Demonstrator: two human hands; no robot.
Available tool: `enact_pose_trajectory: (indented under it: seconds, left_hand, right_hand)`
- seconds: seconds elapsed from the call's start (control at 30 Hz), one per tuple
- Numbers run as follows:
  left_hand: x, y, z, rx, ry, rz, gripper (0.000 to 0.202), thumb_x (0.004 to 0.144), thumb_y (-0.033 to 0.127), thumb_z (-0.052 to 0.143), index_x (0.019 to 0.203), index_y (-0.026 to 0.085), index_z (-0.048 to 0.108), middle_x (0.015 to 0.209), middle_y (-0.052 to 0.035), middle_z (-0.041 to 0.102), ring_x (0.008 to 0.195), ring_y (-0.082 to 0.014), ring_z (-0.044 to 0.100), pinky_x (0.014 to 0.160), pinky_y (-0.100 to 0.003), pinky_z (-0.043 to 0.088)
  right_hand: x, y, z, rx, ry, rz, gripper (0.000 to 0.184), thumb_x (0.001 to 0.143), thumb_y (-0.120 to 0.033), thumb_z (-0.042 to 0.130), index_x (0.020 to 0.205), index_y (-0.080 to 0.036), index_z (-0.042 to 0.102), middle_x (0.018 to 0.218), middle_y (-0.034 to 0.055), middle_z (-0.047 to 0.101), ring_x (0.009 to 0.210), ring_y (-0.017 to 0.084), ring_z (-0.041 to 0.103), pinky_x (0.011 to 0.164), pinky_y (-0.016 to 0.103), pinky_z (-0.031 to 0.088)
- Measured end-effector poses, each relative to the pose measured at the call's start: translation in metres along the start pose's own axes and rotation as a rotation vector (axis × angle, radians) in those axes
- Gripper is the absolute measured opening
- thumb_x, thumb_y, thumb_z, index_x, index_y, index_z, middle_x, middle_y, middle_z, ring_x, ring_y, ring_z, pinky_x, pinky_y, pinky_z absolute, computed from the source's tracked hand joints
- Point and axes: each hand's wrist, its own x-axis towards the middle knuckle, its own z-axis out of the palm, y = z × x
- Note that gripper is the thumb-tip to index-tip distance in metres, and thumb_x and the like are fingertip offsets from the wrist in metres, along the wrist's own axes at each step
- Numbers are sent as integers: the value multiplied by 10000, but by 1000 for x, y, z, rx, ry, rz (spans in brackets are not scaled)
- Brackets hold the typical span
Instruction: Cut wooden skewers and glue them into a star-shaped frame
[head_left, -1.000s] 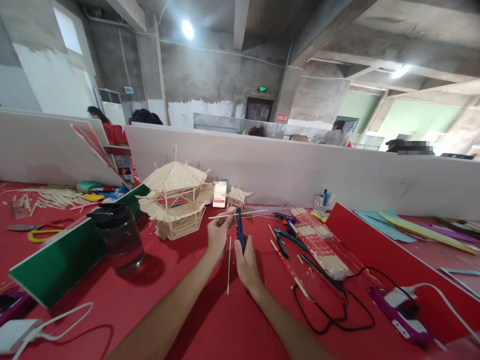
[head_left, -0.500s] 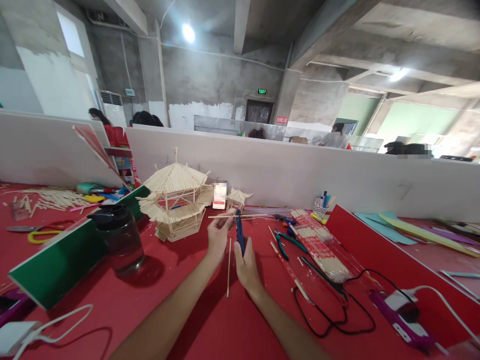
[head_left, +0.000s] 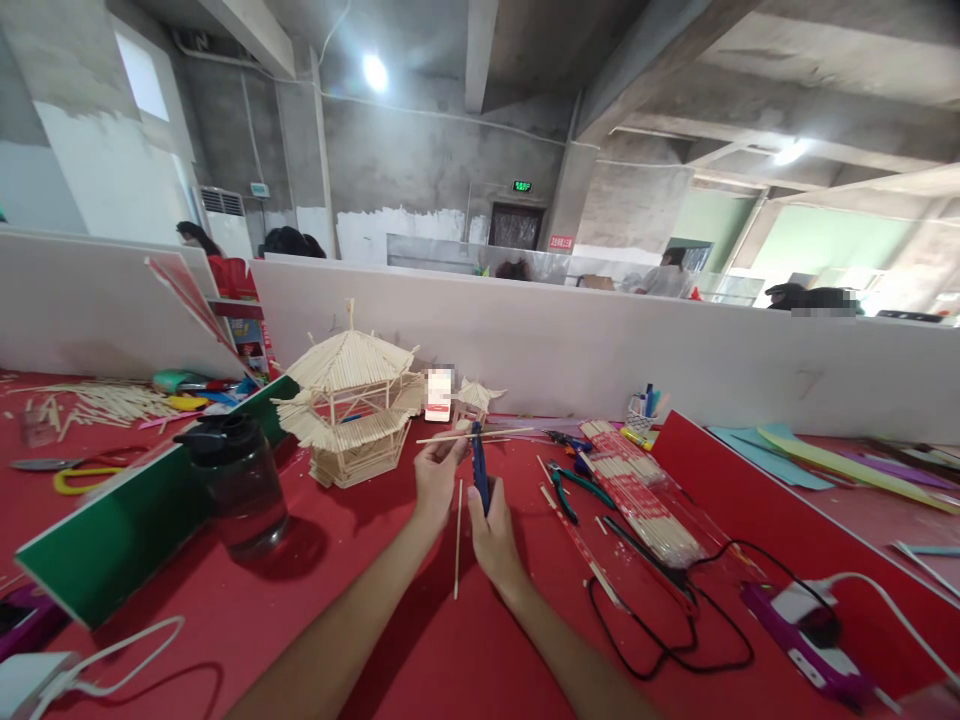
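Mid-desk, holding a stick [head_left: 433,439] roughly level in left hand [head_left: 437,482], pinched between thumb and fingers, grip closed on it. Have right hand [head_left: 491,522] wrapped firmly round a blue tool [head_left: 481,475], tool near upright, tip at the stick. Can't tell jaw gap at this size, nor contact with the stick. Can't tell one stick from two past the tip.

Just below the hands, see a loose stick [head_left: 458,560] flat on the red desk [head_left: 435,660], pointing away from the body. Behind the hands, find a phone [head_left: 437,402] standing upright between a big model [head_left: 352,435] on the left and a small model [head_left: 475,393] on the right, both with peaked roofs.

Left of the big model, note a dark-lidded bottle [head_left: 236,490], then a green board [head_left: 112,560] on edge. Past the board, see a stick pile [head_left: 120,402] and yellow-handled scissors [head_left: 71,482].

To the right, have green pliers [head_left: 562,497], stick packs [head_left: 637,490] in clear film with red print, a black cable [head_left: 652,650] looped nearer. Farther right, spot a power strip [head_left: 806,655] beside a red board [head_left: 795,530]. Along the back, see a pen cup [head_left: 643,403] near the white partition [head_left: 585,345].
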Motion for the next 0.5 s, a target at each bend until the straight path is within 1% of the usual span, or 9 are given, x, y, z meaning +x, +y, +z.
enact_pose_trajectory:
  seconds: [0.1,0.17,0.27,0.3,0.37,0.43,0.47,0.5]
  left_hand:
    - [-1,1,-2,10,-24,-3,377,620,422,850,868,170,721,924,-71,771,883,-219,718,827,-332,554]
    - [-2,3,-6,21,-64,1,391,641,423,842,912,176,708,955,-73,765,903,-221,715,838,-332,549]
    - [-2,12,-16,55,-134,58,414,736,444,781,1052,203,667,1125,-90,721,1021,-227,684,890,-329,527]
    - [-1,17,-20,88,-145,95,418,774,461,745,1096,212,650,1183,-94,695,1071,-231,663,917,-331,514]
    - [1,32,-30,202,-134,183,426,825,489,683,1148,216,631,1237,-100,659,1157,-241,613,981,-339,477]
    - [2,51,-40,363,-136,267,429,837,471,674,1189,229,632,1287,-95,622,1165,-251,600,1037,-362,437]
    - [1,62,-45,455,-192,279,433,847,449,667,1230,250,625,1330,-91,596,1153,-253,605,1059,-374,417]
    - [0,72,-50,543,-276,271,453,847,422,672,1272,275,614,1374,-86,569,1138,-258,614,1076,-384,403]
  right_hand:
    - [1,1,0,-10,-1,3,302,952,-500,401,1021,-225,504,894,54,662,814,220,643,742,329,494]
    - [2,2,-1,-21,-3,12,316,950,-513,397,1012,-225,512,872,49,664,794,221,644,723,325,490]
    - [8,5,-8,-30,2,13,330,946,-522,393,982,-221,523,863,54,668,790,226,647,707,323,486]
    - [11,6,-12,-37,-8,14,328,944,-521,396,964,-220,526,840,50,666,765,225,645,687,321,482]
    - [18,9,-22,-62,-46,13,317,940,-511,409,938,-219,533,781,32,654,700,219,633,637,311,465]
    - [25,10,-34,-96,-90,-10,295,933,-489,433,940,-218,550,750,19,646,676,216,624,616,300,444]
    - [28,11,-41,-122,-112,-32,282,928,-475,449,947,-217,560,753,18,648,687,217,625,624,297,437]
    - [30,10,-47,-154,-143,-57,269,923,-462,465,954,-216,570,764,20,652,703,219,625,639,297,430]
